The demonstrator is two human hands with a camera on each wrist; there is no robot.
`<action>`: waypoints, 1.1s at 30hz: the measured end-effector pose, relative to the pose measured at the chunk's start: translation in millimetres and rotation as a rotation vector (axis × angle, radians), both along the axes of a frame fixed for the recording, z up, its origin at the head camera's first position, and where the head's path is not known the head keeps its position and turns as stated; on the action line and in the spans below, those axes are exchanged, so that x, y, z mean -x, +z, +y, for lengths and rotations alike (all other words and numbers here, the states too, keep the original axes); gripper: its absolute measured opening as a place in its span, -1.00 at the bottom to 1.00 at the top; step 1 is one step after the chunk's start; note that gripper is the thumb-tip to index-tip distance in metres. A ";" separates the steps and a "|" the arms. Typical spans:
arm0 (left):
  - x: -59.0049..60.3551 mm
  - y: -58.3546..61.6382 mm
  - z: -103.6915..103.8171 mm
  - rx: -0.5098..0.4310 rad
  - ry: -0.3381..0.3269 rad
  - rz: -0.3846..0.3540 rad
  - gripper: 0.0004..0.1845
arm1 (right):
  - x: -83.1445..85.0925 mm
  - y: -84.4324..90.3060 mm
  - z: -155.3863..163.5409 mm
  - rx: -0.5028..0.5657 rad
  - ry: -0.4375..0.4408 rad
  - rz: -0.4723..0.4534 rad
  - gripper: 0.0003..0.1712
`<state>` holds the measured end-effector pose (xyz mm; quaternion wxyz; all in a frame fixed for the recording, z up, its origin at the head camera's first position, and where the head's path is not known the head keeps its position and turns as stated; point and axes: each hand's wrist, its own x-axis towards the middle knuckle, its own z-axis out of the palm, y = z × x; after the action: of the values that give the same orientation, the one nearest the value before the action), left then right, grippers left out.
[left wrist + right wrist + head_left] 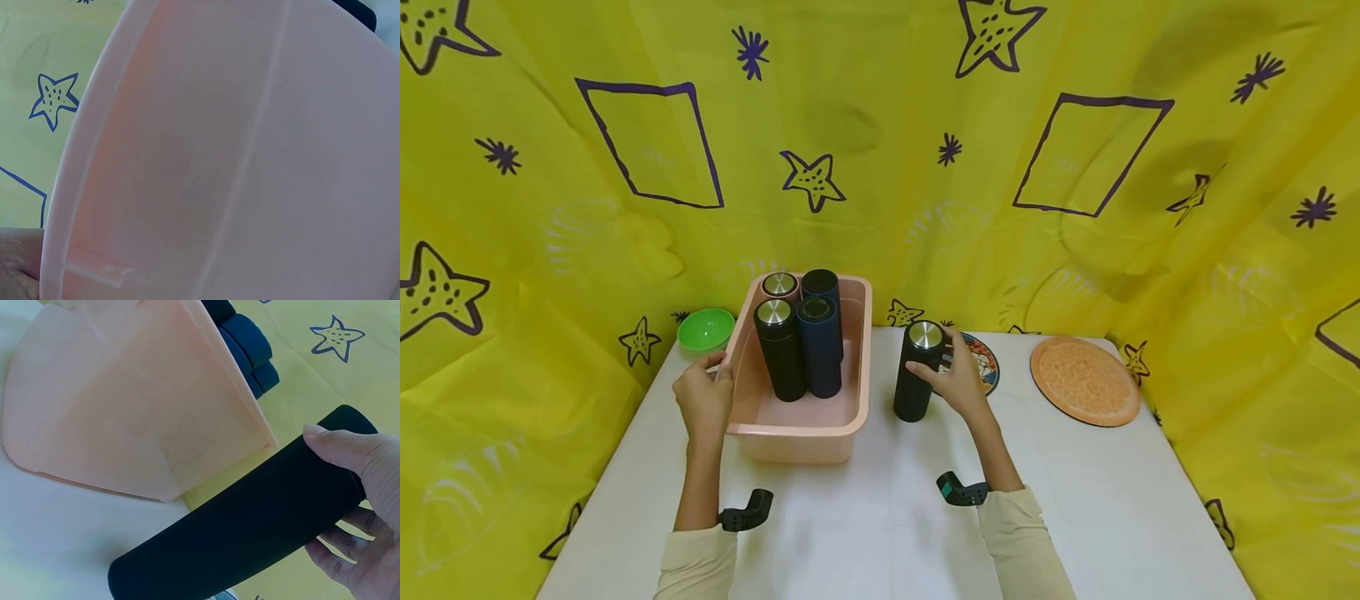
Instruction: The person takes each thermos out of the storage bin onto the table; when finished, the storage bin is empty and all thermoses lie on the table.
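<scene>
Desk: white, walled on three sides by a yellow cloth printed with stars and squares.

Pink tub: sits left of the desk's middle, toward the far edge. It holds four upright flasks (two with steel lids, two dark-topped), packed together at its far end.

Orange plate: flat near the far right corner of the desk.

Patterned plate: between the orange plate and your right hand, partly hidden behind that hand.

Black flask: upright on the desk, steel lid on top, just right of the tub and apart from its wall.

Green bowl: at the far left corner of the desk, just beyond the tub.

Your right hand: grip wrapped round the black flask's upper half, thumb across the front and fingers behind (the right wrist view shows this plainly).

Your left hand: grip curled over the tub's left rim, near its front corner.
</scene>
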<state>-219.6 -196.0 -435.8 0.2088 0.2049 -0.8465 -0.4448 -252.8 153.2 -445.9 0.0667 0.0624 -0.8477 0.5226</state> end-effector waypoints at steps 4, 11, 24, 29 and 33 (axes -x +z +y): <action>1.2 -0.6 -0.7 -0.003 0.002 0.005 -0.71 | 1.0 0.3 -0.5 -0.003 0.003 -0.004 -0.01; -0.4 -0.4 -2.3 -0.012 0.002 -0.002 -0.70 | 0.2 -0.2 -1.9 0.014 0.005 -0.006 -0.03; 1.1 0.4 -1.7 -0.035 -0.009 -0.006 -0.69 | -0.7 1.0 -1.0 0.011 -0.001 0.032 0.03; 1.4 0.1 -1.8 -0.042 -0.016 -0.004 -0.69 | -1.0 3.3 0.3 0.008 0.004 0.084 0.01; 0.6 -0.4 -1.5 -0.039 -0.018 0.002 -0.69 | -1.7 8.6 0.9 0.006 -0.005 0.105 0.03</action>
<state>-220.3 -197.5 -436.2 0.2015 0.2007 -0.8394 -0.4632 -251.1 154.1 -437.3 0.1127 0.0876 -0.8415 0.5211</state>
